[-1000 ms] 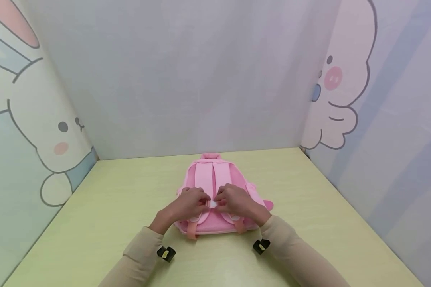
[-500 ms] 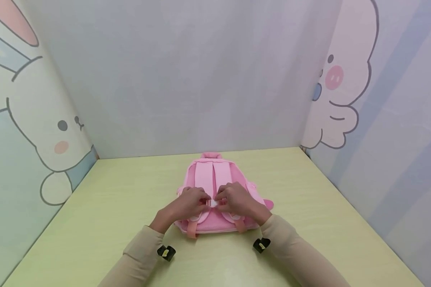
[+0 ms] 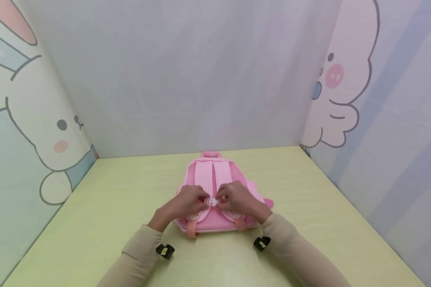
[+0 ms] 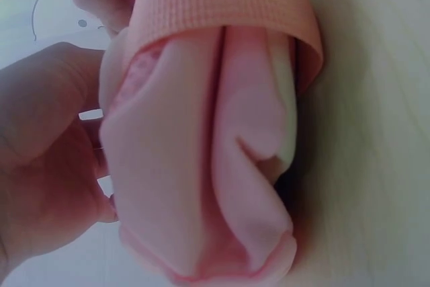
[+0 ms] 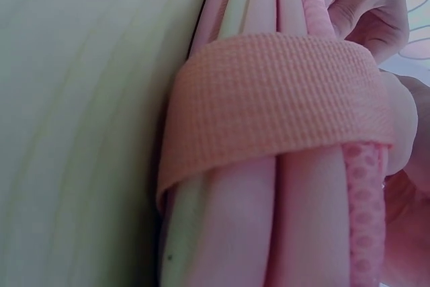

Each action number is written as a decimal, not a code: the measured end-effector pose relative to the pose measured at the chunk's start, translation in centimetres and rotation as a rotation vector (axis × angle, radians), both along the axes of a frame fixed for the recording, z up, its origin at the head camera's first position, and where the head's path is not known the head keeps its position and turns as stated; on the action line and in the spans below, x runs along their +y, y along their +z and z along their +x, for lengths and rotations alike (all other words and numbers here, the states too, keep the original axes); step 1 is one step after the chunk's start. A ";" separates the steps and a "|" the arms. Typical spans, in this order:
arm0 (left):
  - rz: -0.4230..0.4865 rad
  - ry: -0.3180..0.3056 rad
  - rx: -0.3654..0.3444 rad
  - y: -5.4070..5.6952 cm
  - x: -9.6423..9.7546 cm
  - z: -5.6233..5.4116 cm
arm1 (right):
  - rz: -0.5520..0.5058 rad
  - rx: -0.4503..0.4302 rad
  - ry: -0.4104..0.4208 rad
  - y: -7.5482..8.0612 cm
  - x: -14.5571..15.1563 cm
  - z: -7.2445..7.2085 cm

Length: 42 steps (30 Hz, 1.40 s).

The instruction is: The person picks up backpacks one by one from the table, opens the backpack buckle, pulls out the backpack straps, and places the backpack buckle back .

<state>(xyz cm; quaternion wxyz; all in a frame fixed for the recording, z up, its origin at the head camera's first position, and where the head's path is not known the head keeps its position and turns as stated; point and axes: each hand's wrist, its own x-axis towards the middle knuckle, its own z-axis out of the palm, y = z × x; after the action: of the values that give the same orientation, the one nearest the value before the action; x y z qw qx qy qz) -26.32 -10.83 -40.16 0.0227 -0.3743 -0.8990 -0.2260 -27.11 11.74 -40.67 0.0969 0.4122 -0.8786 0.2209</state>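
A pink backpack [image 3: 219,225] lies on the table with its shoulder straps [image 3: 204,175] facing up and its top handle at the far end. Across those straps sits a small white buckle [image 3: 213,202]. My left hand [image 3: 189,200] pinches the buckle at its left side between thumb and fingers. From the other side, my right hand [image 3: 238,198] pinches its right end. In the left wrist view, an orange webbing strap [image 4: 222,5] bends around the backpack's bottom edge. Another orange strap [image 5: 275,99] crosses the backpack in the right wrist view, with part of the right hand behind it.
The pale yellow table [image 3: 129,179] extends around the backpack. A grey-white back wall [image 3: 201,79] rises behind it, with cartoon-printed walls on both sides. A black wrist band piece [image 3: 165,251] hangs below the left sleeve, another [image 3: 261,243] by the right sleeve.
Both hands stay at the buckle and shift only slightly. The fingers have drawn back a little, so more of the buckle shows between them. The backpack stays in place.
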 end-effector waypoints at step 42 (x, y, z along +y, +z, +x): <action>0.058 0.019 -0.038 0.6 -1.2 -0.3 | -0.113 -0.560 -0.062 0.5 2.8 -1.3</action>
<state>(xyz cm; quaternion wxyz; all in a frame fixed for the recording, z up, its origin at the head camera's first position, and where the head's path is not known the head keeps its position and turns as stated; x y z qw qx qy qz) -26.66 -12.08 -39.56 0.0184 -0.3606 -0.8959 -0.2587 -28.44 14.55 -40.13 -0.1199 0.3020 -0.8696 0.3718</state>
